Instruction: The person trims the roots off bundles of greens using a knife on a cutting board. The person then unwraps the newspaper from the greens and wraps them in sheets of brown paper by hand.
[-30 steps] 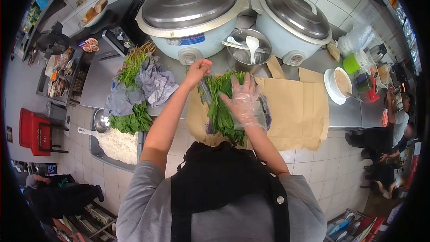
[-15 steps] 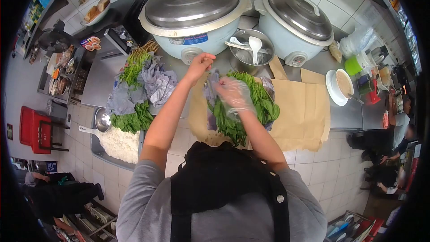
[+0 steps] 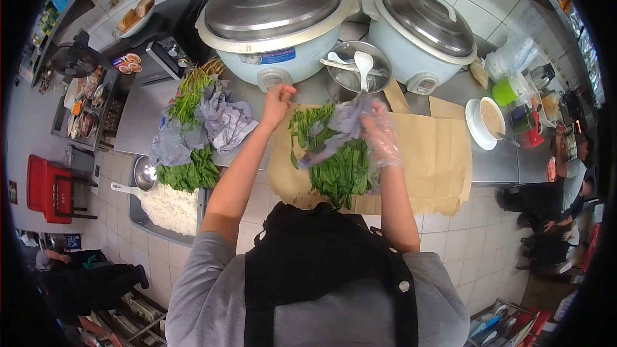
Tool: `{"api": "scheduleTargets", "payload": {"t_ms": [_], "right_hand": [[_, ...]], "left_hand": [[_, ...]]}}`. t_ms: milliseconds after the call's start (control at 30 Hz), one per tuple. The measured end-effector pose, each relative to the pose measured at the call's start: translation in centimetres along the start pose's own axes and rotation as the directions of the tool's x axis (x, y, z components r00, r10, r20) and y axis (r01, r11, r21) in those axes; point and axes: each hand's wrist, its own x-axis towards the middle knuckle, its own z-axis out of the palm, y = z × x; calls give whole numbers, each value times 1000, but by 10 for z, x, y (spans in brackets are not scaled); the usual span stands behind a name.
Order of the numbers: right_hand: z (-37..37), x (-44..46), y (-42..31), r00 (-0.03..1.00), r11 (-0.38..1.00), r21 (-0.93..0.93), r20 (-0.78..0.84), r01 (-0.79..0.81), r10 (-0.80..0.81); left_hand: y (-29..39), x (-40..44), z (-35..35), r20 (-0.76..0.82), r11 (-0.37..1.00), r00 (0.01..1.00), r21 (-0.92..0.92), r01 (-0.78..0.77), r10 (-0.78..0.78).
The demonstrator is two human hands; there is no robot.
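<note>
My right hand (image 3: 380, 130), in a clear plastic glove, grips a crumpled sheet of grey-purple paper (image 3: 350, 119) above a bunch of leafy greens (image 3: 340, 170). The paper hangs across the top of the leaves. The greens lie on brown paper (image 3: 430, 160) spread over the counter. My left hand (image 3: 278, 104) is bare and hovers beside the brown paper, in front of the large rice cooker (image 3: 267, 58). Its fingers are curled closed, and nothing shows in them. To its left lies a second bunch of greens (image 3: 189, 170), partly wrapped in similar crumpled paper (image 3: 225, 115).
A metal pot (image 3: 340, 83) with white spoons stands behind the brown paper, beside a smaller rice cooker (image 3: 421, 38). A bin of rice (image 3: 170, 209) with a scoop sits low at left. A bowl on a plate (image 3: 477, 132) stands at right. Other people are at both sides.
My right hand has moved right, drawing the grey-purple paper off the greens, so more leaves show. My left hand has shifted slightly down and left.
</note>
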Motion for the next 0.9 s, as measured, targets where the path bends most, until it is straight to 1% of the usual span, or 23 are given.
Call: {"api": "scheduleTargets", "payload": {"t_ms": [67, 133, 167, 200, 233, 267, 300, 333, 367, 400, 433, 467, 500, 533, 567, 600, 633, 700, 733, 800, 833, 867, 900], "right_hand": [[-16, 6, 10, 999, 999, -31, -35, -14, 13], [-34, 9, 26, 975, 966, -138, -20, 218, -223], [-42, 12, 38, 975, 966, -138, -22, 218, -223], [-47, 15, 52, 943, 902, -300, -22, 309, -331], [-46, 13, 54, 901, 804, -450, 2, 389, -434], [-45, 8, 58, 900, 804, -443, 13, 396, -436], [-43, -7, 47, 933, 800, -507, 26, 321, -358], [-40, -19, 36, 960, 784, -570, 32, 246, -277], [-37, -29, 27, 960, 785, -567, 41, 252, -278], [-34, -38, 19, 952, 743, -615, 46, 265, -302], [-32, -42, 16, 945, 698, -662, 50, 274, -324], [-32, -42, 17, 945, 698, -661, 53, 275, -323], [-32, -40, 18, 921, 706, -615, 90, 351, -379], [-31, -39, 16, 892, 708, -565, 125, 424, -435], [-30, -38, 14, 891, 707, -564, 130, 427, -434], [-24, -39, -2, 896, 764, -477, 145, 435, -420], [-17, -40, -18, 900, 813, -386, 159, 436, -407], [-2, -42, -57, 888, 821, -339, 204, 459, -412], [9, -41, -71, 875, 830, -290, 246, 476, -416], [39, -34, -88, 800, 748, -290, 278, 598, -532], [59, -28, -92, 781, 754, -220, 278, 619, -559], [82, -22, -95, 760, 755, -149, 276, 638, -588], [107, -17, -98, 753, 777, -39, 282, 628, -594]], "left_hand": [[21, -11, -8, -27, 999, 999, -16, -29, 29], [30, -19, -18, -53, 998, 997, -31, -60, 58], [30, -22, -27, -116, 989, 983, 23, -144, 146], [29, -22, -39, -176, 971, 955, 83, -226, 237], [28, -21, -54, -184, 970, 953, 87, -227, 239], [27, -21, -71, -188, 961, 955, 196, -194, 231], [24, -24, -89, -193, 941, 956, 302, -154, 219], [18, -26, -107, -204, 940, 955, 307, -148, 217], [10, -26, -123, -221, 899, 939, 409, -155, 263], [1, -27, -137, -230, 848, 923, 507, -158, 309], [-9, -29, -149, -233, 847, 923, 508, -154, 307], [-20, -32, -159, -223, 807, 940, 584, -84, 259], [-24, -35, -165, -218, 757, 953, 654, -17, 210], [-28, -38, -171, -222, 757, 953, 653, -13, 208], [-32, -41, -177, -188, 721, 973, 692, 34, 135], [-35, -43, -181, -157, 679, 986, 730, 74, 61], [-37, -46, -184, -160, 680, 985, 729, 76, 61], [-40, -48, -188, -214, 773, 962, 635, 5, 170], [-36, -50, -191, -215, 772, 962, 635, 6, 169], [-23, -56, -196, -372, 963, 919, 268, -30, 132], [-24, -60, -201, -399, 990, 908, 106, -96, 131], [-20, -66, -204, -401, 990, 907, 107, -96, 132], [-11, -75, -208, -480, 996, 877, -77, -53, 9]]}}
